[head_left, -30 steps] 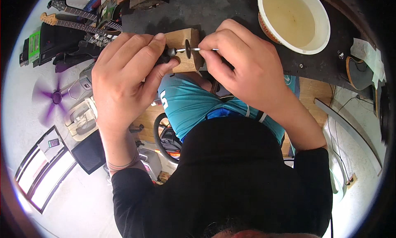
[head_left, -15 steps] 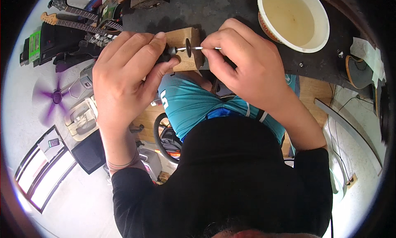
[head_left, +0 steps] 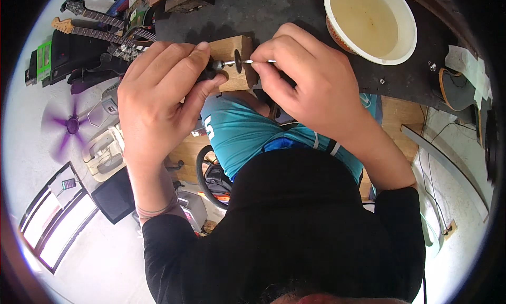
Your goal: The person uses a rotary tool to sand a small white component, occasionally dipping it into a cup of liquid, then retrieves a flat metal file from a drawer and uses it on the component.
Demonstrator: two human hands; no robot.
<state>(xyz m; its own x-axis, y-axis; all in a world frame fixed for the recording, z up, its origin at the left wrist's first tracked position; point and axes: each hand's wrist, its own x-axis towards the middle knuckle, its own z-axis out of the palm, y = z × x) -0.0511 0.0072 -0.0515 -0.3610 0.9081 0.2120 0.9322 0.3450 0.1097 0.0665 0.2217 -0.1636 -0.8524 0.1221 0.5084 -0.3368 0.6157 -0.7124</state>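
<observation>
My left hand [head_left: 163,90] is wrapped round the black front end of a handheld rotary tool [head_left: 213,68]. From its metal shaft a dark thin disc [head_left: 238,61] stands out, edge nearly toward me. My right hand [head_left: 311,77] pinches a thin pale metal rod [head_left: 247,61] between thumb and forefinger. The rod's left end meets or nearly meets the disc; I cannot tell whether they touch. Beneath the disc lies a wooden block [head_left: 240,80] at the bench's near edge. Most of the tool's body is hidden by my left hand.
A white tub [head_left: 411,35] of cloudy yellowish liquid stands on the dark bench [head_left: 274,9] to the right. Small metal bits [head_left: 382,81] lie near the bench edge. Guitars [head_left: 100,35] and a purple-bladed fan [head_left: 73,125] are at left.
My right hand and the rod have shifted slightly left, along with a small shift of the whole bench view. Both grips stay the same.
</observation>
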